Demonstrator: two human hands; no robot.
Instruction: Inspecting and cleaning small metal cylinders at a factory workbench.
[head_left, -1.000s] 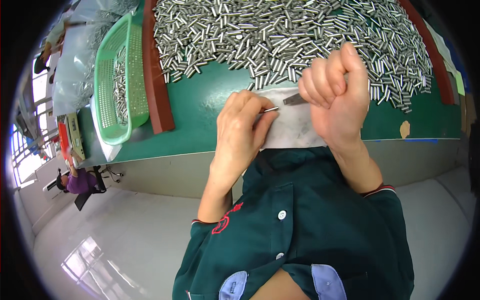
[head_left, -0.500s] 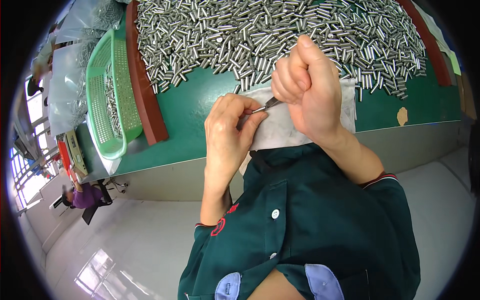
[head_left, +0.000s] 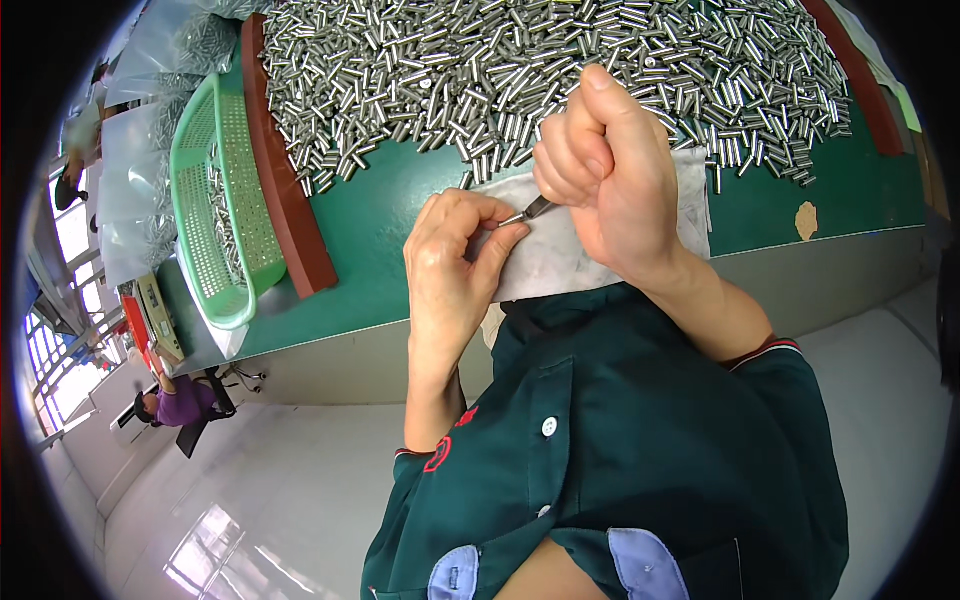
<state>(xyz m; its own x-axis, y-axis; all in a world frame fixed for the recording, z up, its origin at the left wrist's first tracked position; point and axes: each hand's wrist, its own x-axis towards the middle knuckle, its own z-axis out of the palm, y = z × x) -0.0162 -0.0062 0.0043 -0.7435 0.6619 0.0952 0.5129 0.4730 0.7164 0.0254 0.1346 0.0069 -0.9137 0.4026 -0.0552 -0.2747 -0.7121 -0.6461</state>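
My left hand (head_left: 452,262) pinches a small metal tube (head_left: 512,219) between thumb and fingertips, just over the near edge of the green table (head_left: 370,220). My right hand (head_left: 605,175) is closed in a fist around a thin dark tool (head_left: 538,208), whose tip meets the tube's end. Both hands hover above a white cloth (head_left: 560,255) lying on the table edge. Behind them spreads a large heap of short shiny metal tubes (head_left: 540,70).
A green perforated plastic basket (head_left: 215,190) holding several tubes sits at the left, beside a reddish-brown wooden rail (head_left: 285,190). Clear plastic bags (head_left: 150,90) lie further left. A second rail (head_left: 850,80) borders the heap on the right. A seated person (head_left: 175,405) is on the floor-level left.
Both hands have shifted slightly left and toward me in the view; the tool tip stays against the tube held in my left fingers.
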